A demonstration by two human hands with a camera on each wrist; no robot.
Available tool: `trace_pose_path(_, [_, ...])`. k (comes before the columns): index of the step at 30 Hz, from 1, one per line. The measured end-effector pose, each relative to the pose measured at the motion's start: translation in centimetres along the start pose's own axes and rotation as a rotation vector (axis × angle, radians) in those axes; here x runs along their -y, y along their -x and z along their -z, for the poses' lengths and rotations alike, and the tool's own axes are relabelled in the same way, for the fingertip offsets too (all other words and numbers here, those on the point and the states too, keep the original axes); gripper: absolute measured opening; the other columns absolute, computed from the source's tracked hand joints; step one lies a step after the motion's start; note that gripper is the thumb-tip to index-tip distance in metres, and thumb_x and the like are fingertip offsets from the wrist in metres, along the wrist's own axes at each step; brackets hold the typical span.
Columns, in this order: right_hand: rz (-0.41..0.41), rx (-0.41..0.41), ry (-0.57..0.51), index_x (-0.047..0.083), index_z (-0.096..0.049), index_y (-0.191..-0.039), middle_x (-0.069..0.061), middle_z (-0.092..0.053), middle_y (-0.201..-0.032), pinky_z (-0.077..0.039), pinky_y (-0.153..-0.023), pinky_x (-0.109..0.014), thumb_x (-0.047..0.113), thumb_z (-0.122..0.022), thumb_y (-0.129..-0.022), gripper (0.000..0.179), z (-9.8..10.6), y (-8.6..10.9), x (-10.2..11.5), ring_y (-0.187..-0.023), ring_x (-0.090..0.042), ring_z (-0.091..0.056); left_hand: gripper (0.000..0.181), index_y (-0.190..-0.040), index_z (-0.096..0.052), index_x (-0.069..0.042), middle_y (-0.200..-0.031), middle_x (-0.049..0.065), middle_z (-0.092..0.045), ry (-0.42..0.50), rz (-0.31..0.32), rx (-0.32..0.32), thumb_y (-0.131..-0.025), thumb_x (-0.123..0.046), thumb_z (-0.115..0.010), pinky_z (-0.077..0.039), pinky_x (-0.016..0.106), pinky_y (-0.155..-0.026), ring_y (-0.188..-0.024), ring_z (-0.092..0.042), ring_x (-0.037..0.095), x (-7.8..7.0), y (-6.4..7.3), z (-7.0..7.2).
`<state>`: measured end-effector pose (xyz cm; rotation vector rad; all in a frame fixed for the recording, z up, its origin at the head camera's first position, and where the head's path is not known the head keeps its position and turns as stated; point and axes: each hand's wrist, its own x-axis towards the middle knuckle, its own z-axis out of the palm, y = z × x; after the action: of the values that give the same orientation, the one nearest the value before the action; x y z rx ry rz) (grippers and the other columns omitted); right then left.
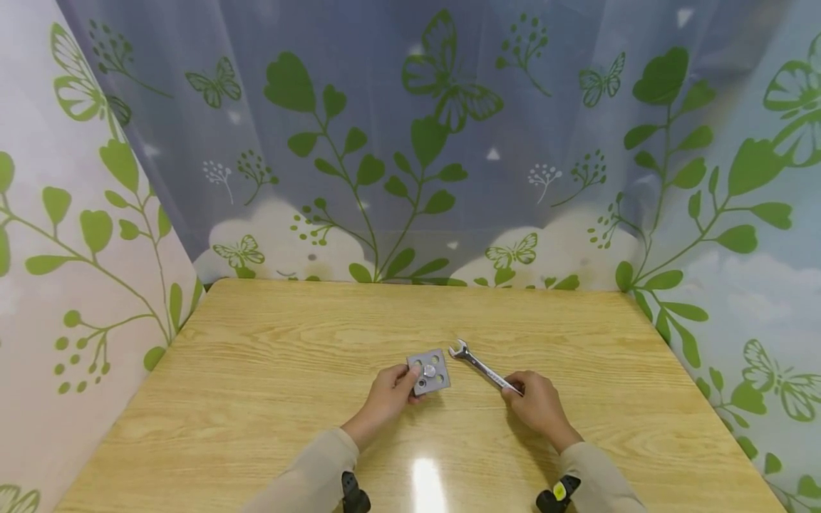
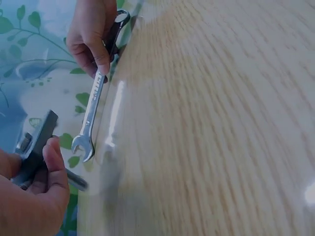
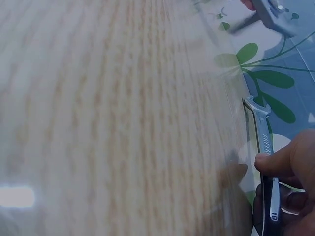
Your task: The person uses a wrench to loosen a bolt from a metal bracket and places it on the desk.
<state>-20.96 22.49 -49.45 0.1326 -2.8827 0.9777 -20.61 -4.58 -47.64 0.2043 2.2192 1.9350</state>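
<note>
My left hand [image 1: 383,395] grips a square grey metal plate [image 1: 444,367] by its left edge, thumb on the upper face. The plate has several round holes, and a bolt head [image 1: 429,370] shows near its middle. In the left wrist view a bolt shank [image 2: 77,181] sticks out from the plate's other side. To the right, my right hand [image 1: 537,402] holds a silver combination wrench [image 1: 485,371] around its handle. The wrench's open-end jaw points toward the plate, with a small gap between them. Its ring end [image 2: 122,17] shows past the right hand in the left wrist view.
Both hands are over a light wood-grain table [image 1: 288,335]. A curtain [image 1: 385,199] printed with green leaves and butterflies hangs behind the table's far edge, and similar cloth flanks both sides. Dark wrist devices sit on both sleeves.
</note>
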Motion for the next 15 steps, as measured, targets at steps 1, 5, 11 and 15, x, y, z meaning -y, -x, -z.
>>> trace_pose_path(1, [-0.002, 0.000, -0.002, 0.001, -0.072, -0.096, -0.002, -0.063, -0.075, -0.041, -0.057, -0.027, 0.006, -0.069, -0.085, 0.012, -0.03, 0.04, -0.03, -0.065, -0.013, -0.048, 0.042, -0.121, -0.055, 0.014, -0.094, 0.018, -0.069, 0.007, 0.008, 0.000, -0.104, -0.023, -0.043, -0.060, 0.036, -0.072, -0.078, -0.067, 0.024, 0.13, -0.04, 0.02])
trace_pose_path(5, [-0.006, 0.002, -0.009, 0.000, -0.071, -0.097, -0.003, -0.063, -0.076, -0.042, -0.057, -0.028, 0.006, -0.069, -0.085, 0.013, -0.05, 0.13, -0.03, -0.066, -0.014, -0.049, 0.039, -0.126, -0.050, 0.015, -0.106, 0.023, -0.067, 0.035, 0.045, 0.003, -0.103, -0.015, -0.045, -0.060, 0.035, -0.078, -0.089, -0.068, 0.027, 0.53, -0.10, 0.26])
trace_pose_path(11, [-0.006, -0.002, -0.017, 0.000, -0.071, -0.098, -0.003, -0.062, -0.076, -0.041, -0.058, -0.028, 0.007, -0.068, -0.086, 0.014, 0.03, 0.04, -0.22, -0.066, -0.014, -0.048, 0.036, -0.126, -0.049, 0.017, -0.113, 0.029, -0.063, 0.068, 0.052, 0.005, -0.096, -0.003, -0.055, -0.059, 0.035, -0.083, -0.097, -0.067, 0.027, 0.60, -0.11, 0.64])
trace_pose_path(15, [0.004, 0.006, -0.022, 0.000, -0.070, -0.097, -0.002, -0.061, -0.076, -0.040, -0.057, -0.028, 0.007, -0.068, -0.086, 0.013, -0.01, 0.08, -0.44, -0.066, -0.014, -0.047, 0.038, -0.123, -0.051, 0.017, -0.106, 0.026, -0.066, 0.069, 0.070, -0.029, -0.090, 0.001, -0.062, -0.059, 0.034, -0.080, -0.090, -0.068, 0.022, 0.53, -0.13, 0.73])
